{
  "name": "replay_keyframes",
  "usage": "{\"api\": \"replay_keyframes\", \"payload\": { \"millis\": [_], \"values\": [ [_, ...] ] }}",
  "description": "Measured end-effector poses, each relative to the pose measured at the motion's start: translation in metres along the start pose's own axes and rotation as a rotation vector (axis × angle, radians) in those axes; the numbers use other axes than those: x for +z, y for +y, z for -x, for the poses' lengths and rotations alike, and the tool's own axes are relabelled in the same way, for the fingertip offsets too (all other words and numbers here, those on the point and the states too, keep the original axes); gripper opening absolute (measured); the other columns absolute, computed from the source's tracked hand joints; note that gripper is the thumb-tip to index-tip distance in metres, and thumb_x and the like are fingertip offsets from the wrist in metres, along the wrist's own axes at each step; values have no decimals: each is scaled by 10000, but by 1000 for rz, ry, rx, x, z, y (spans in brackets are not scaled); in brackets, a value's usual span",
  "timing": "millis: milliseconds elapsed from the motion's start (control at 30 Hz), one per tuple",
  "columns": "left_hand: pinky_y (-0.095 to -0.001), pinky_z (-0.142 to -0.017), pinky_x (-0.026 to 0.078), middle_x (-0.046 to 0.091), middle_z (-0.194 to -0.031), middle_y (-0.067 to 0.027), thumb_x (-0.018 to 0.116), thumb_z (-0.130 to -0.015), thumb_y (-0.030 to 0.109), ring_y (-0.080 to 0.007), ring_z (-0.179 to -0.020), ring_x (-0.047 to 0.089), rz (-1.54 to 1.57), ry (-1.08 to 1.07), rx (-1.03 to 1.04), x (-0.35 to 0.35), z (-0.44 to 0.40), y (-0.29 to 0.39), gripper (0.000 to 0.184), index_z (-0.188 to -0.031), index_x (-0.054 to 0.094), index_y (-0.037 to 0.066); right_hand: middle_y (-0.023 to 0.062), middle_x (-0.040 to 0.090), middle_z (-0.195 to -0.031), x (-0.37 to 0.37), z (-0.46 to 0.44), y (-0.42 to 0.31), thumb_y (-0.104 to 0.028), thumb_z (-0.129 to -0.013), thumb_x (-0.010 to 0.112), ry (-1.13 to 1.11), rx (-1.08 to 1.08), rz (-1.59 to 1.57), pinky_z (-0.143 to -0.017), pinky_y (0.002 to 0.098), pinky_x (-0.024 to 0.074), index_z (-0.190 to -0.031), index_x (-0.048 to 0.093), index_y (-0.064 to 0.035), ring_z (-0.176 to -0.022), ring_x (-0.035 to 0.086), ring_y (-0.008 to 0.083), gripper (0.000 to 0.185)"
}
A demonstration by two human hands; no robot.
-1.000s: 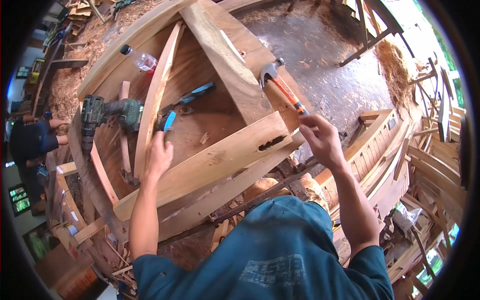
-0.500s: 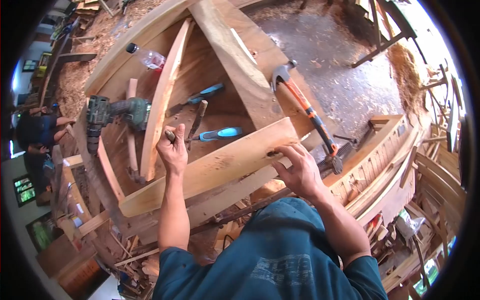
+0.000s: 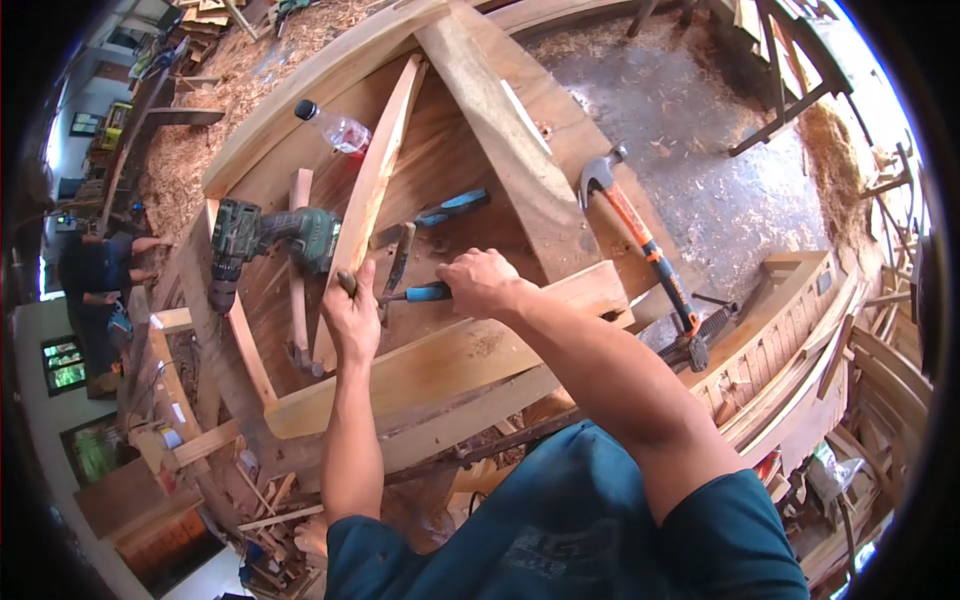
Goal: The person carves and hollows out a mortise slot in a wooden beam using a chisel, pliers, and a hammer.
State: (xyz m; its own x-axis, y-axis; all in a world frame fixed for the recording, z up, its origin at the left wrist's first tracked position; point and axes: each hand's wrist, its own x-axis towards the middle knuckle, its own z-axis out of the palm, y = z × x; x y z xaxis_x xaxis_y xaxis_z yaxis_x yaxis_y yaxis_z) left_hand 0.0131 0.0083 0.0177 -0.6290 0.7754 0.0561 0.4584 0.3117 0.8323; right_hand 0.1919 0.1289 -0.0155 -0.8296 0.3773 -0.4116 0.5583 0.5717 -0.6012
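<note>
Grip blue-handled tool (image 3: 428, 292) firmly in closed right hand (image 3: 482, 283); guide shaft (image 3: 394, 297) slowly, just beside left hand (image 3: 352, 318) closed round dark stub (image 3: 346, 281).

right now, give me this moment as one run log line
right grip: around blue-handled tool | left grip: on dark piece, type unclear | hammer: lying untouched | drill: lying untouched

Blue handle (image 3: 428, 291) right of the drill (image 3: 273, 230) was partly hidden by the right hand (image 3: 487, 284), bottle (image 3: 338, 131) beyond the drill lay partly behind a wooden strip (image 3: 378, 180), shirt lettering (image 3: 548, 552) blurred
</note>
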Motion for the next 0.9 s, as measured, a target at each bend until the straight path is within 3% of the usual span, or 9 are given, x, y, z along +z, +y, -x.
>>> {"api": "replay_keyframes", "payload": {
  "millis": [100,233,433,500,633,700,767,833,900],
  "values": [
    [-348,-527,341,316,-596,-67,659,-1017,296,-158,-570,338,-142,123,183,4,9,-10,491,-715,384,23,149,659,-1222,-24,8,9,-168,-883,578,86,-97,108,-1016,441,495,-1131,688,-79,-1217,586,315,286],
    [-362,-538,341,298,-620,-71,637,-1029,282,-166,-590,324,-209,234,104,-8,12,-48,485,-725,364,21,128,634,-1103,-100,82,34,-157,-858,653,175,-24,-75,-984,415,506,-1125,701,-120,-1147,605,314,273],
    [-263,-522,330,410,-623,51,578,-1064,304,-55,-586,410,192,351,-80,-19,24,-38,448,-705,401,102,155,603,-1119,-67,78,74,-159,-880,683,422,9,-92,-983,436,469,-1191,674,-101,-1161,563,353,317],
    [-260,-532,298,358,-626,73,535,-1083,329,-39,-562,317,459,322,113,-9,35,1,382,-774,436,128,194,591,-1261,-55,77,59,-215,-905,698,690,-169,50,-1061,482,450,-1311,620,-94,-1241,534,377,431],
    [-257,-567,301,297,-643,50,519,-1076,388,-82,-566,286,790,145,311,30,80,77,401,-792,368,148,167,594,-1323,-62,159,1,-364,-877,776,674,-229,-1003,-1060,458,453,-1375,573,-64,-1261,562,345,615],
    [-272,-574,313,279,-646,37,515,-1066,428,-104,-573,300,808,-23,426,59,110,104,418,-803,357,143,174,611,-1230,-48,197,-15,-321,-877,776,805,-349,-1213,-1004,430,479,-1301,568,15,-1182,597,291,579],
    [-333,-521,384,475,-665,-22,644,-1021,293,-139,-561,421,1009,0,547,102,137,110,366,-818,438,68,167,632,-1051,-30,230,-17,-199,-872,746,846,-401,-1052,-838,416,517,-1065,599,34,-965,637,259,336],
    [-366,-547,439,542,-703,-64,735,-943,320,-187,-585,492,1019,-109,628,126,156,118,394,-819,492,35,114,609,-836,-19,250,-22,-82,-841,714,826,-405,-1016,-669,386,472,-824,552,-23,-729,593,229,173],
    [-391,-573,477,554,-714,-80,772,-886,346,-220,-610,540,982,-288,698,130,157,121,424,-797,518,19,71,565,-697,-11,250,-21,-48,-813,722,967,-476,-754,-582,368,415,-720,516,-63,-601,546,229,227]
  ]
}}
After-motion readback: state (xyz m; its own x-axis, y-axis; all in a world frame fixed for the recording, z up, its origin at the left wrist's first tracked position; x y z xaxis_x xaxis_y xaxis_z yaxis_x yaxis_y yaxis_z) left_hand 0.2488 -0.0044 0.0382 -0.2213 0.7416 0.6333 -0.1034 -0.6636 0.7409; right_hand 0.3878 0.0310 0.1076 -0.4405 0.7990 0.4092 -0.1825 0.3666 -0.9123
